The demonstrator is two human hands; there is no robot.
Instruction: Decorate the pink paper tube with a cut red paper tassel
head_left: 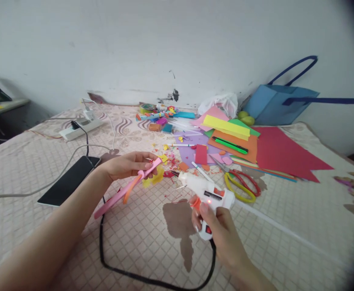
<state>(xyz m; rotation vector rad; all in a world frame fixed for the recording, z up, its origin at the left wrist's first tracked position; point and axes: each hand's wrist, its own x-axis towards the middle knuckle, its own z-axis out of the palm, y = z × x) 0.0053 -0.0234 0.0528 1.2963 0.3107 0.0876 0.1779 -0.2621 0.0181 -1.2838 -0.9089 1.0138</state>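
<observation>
My left hand (pixel 134 163) is closed on a pink strip (pixel 116 202), pinched near its upper end, with a narrower orange strip (pixel 130 189) against it. In my right hand (pixel 217 226) is a white hot glue gun (pixel 195 182), fingers wrapped around its handle and at the orange trigger. A small red light glows on its side. The gun's nozzle points left toward the pink strip, apart from it. A clear glue stick (pixel 274 218) sticks out of the gun's rear. The black cord (pixel 140 279) loops across the tablecloth.
Scissors (pixel 243 186) lie right of the gun. Behind are coloured sheets (pixel 286 151), a green cutter (pixel 231 145), paper scraps (pixel 172 155) and markers. A blue bag (pixel 280 103) leans at the wall. At left are a phone (pixel 70 180) and a power strip (pixel 81 128) with cables.
</observation>
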